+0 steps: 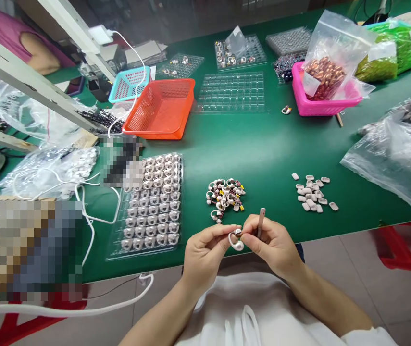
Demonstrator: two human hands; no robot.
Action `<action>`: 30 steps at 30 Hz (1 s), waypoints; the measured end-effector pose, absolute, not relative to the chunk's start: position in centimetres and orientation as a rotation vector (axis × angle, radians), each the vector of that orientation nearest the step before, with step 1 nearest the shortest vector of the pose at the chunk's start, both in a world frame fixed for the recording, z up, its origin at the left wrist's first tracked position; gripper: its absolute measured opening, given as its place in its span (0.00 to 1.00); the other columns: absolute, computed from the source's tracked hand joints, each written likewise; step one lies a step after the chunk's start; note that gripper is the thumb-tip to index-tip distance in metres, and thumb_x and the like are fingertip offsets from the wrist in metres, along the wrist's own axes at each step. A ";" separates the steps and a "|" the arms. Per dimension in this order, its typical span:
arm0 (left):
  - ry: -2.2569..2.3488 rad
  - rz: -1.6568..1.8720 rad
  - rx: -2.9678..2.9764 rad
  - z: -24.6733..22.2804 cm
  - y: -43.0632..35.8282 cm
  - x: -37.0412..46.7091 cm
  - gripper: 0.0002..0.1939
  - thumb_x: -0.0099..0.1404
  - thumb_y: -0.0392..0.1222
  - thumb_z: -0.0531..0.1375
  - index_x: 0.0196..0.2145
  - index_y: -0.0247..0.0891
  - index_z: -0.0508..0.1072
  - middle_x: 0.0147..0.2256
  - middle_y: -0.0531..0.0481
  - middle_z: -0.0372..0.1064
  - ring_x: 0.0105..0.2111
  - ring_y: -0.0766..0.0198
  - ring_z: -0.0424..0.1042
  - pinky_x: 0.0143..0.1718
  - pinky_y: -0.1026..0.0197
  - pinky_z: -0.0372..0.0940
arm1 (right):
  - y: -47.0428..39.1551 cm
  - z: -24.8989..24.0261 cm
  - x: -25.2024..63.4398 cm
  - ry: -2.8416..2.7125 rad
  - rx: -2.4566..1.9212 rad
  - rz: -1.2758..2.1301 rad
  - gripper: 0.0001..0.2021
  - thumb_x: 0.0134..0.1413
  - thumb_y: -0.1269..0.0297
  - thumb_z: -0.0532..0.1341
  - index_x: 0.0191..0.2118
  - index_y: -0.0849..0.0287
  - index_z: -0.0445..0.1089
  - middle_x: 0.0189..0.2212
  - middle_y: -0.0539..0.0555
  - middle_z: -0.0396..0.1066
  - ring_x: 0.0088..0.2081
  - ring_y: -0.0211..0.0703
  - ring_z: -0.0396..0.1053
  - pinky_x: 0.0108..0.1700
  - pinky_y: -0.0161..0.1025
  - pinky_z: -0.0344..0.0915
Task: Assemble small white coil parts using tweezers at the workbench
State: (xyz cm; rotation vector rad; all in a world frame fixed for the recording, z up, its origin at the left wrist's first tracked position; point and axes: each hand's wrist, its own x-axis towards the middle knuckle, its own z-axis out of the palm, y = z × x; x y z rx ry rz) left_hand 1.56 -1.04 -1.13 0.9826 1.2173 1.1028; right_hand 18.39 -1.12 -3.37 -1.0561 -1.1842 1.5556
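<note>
Close to the table's front edge, both hands meet at a small white ear-clip earphone (236, 241), with a curved band and dark parts showing at its top. My left hand (205, 252) pinches it from the left between thumb and fingertips. From the other side, the thumb and index finger of my right hand (272, 245) also close on it. A thin brownish tool (261, 222), possibly tweezers, sticks up out of my right hand. Just beyond lies a pile of similar earphone parts (225, 194) with yellow and dark bits. Small pale oblong caps (311, 194) are scattered to the right.
A clear tray of pale parts (151, 209) lies left of the hands. Further back are an orange basket (162, 108), a blue basket (130, 84), an empty-looking clear tray (232, 92) and a pink basket (326, 106). Plastic bags (392, 154) lie right. A person's arm (39, 50) shows far left.
</note>
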 end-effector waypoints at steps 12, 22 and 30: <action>1.212 1.103 0.903 -1.1 -1.4 2.1 0.09 0.54 0.44 0.72 0.32 0.37 0.84 0.32 0.44 0.83 0.32 0.56 0.80 0.36 0.60 0.76 | -1.6 -4.1 17.1 -0.880 -0.923 1.637 0.09 0.57 0.60 0.68 0.35 0.55 0.67 0.29 0.47 0.65 0.26 0.34 0.60 0.30 0.33 0.60; 1.160 0.963 0.967 -0.6 -1.3 1.0 0.08 0.58 0.42 0.69 0.33 0.33 0.81 0.29 0.45 0.78 0.29 0.62 0.75 0.33 0.63 0.72 | -1.2 -3.0 18.3 -1.105 -1.037 1.741 0.12 0.56 0.55 0.67 0.36 0.56 0.68 0.28 0.48 0.65 0.27 0.37 0.62 0.28 0.34 0.61; 1.085 1.035 0.927 -0.8 -1.5 1.2 0.06 0.59 0.39 0.69 0.36 0.39 0.84 0.34 0.46 0.80 0.35 0.60 0.78 0.37 0.63 0.73 | -1.8 -4.3 17.1 -0.993 -0.954 1.604 0.07 0.61 0.59 0.64 0.37 0.54 0.68 0.29 0.47 0.64 0.29 0.36 0.62 0.32 0.34 0.62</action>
